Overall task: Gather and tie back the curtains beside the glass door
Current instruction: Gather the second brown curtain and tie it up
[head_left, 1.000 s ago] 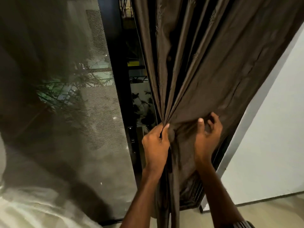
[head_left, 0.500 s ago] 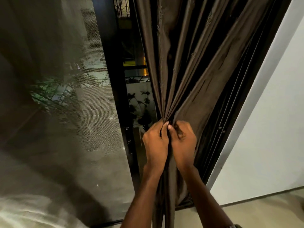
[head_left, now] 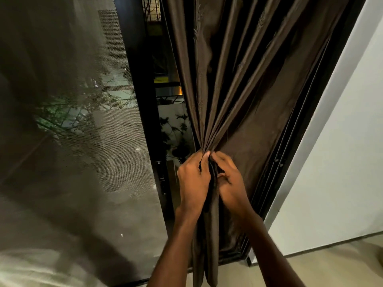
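A dark brown curtain hangs in front of the glass door, its folds drawn together into one bunch at the middle of the view. My left hand grips the left side of that bunch, fingers curled round the fabric. My right hand grips the right side, right against the left hand. Below the hands the gathered cloth hangs in a narrow strip to the floor. No tie-back cord or band can be seen.
A mesh screen panel fills the left. The black door frame stands between it and the curtain. Sliding tracks of the frame show at the right, then a white wall and beige floor.
My right hand swept the loose right part of the curtain leftward and closed on the bunch beside my left hand. More of the door frame on the right is now uncovered.
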`<action>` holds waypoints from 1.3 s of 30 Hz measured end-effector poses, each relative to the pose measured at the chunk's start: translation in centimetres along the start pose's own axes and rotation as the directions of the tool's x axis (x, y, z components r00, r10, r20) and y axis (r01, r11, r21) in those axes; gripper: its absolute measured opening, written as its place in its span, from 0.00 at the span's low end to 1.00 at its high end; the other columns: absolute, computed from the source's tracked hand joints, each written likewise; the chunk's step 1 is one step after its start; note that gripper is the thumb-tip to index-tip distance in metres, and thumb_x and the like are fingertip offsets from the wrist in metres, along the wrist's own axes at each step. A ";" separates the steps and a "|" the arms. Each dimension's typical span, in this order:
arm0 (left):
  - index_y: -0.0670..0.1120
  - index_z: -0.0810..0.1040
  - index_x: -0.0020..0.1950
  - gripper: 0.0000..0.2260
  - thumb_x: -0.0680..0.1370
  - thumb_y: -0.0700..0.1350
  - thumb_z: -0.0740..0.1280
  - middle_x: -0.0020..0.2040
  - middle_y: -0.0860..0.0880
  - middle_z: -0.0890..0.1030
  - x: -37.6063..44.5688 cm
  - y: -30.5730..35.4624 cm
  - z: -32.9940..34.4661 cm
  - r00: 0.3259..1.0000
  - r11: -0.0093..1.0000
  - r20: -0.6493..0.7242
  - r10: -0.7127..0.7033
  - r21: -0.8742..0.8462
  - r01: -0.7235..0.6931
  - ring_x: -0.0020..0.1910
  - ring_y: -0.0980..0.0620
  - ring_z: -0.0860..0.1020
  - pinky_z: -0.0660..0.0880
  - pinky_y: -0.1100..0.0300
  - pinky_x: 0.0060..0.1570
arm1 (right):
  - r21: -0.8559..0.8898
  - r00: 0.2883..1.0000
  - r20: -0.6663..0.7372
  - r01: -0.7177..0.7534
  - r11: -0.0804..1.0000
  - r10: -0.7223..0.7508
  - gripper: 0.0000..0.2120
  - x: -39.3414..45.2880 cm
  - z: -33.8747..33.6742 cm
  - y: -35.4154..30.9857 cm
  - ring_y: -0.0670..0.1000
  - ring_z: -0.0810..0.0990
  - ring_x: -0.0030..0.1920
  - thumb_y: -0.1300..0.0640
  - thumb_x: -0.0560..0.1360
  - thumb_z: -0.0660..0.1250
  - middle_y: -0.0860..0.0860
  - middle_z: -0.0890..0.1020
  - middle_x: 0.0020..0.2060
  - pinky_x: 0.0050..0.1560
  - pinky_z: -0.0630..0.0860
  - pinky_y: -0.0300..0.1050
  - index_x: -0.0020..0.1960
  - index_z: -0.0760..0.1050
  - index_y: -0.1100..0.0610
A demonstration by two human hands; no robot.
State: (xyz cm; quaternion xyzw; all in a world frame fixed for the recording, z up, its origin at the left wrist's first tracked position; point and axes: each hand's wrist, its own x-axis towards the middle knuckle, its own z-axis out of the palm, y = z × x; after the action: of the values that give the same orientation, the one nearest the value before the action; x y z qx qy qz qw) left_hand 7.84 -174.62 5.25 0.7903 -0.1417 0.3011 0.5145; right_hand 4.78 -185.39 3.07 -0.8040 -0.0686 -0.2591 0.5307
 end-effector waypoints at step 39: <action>0.54 0.86 0.56 0.12 0.84 0.56 0.64 0.43 0.53 0.87 -1.1 1.7 0.0 0.994 0.987 -0.020 -0.109 0.115 0.111 0.41 0.53 0.84 0.80 0.52 0.40 | 0.065 0.957 -0.280 -0.066 0.996 0.082 0.15 -1.4 -0.7 -2.5 0.41 0.79 0.68 0.57 0.85 0.65 0.52 0.82 0.68 0.72 0.76 0.47 0.69 0.81 0.59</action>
State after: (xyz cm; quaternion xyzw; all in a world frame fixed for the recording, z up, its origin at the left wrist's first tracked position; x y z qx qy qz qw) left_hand 6.13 -175.46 5.76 0.8234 -0.0767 0.2852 0.4845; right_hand 2.41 -184.68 4.67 -0.7461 0.0308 -0.3491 0.5661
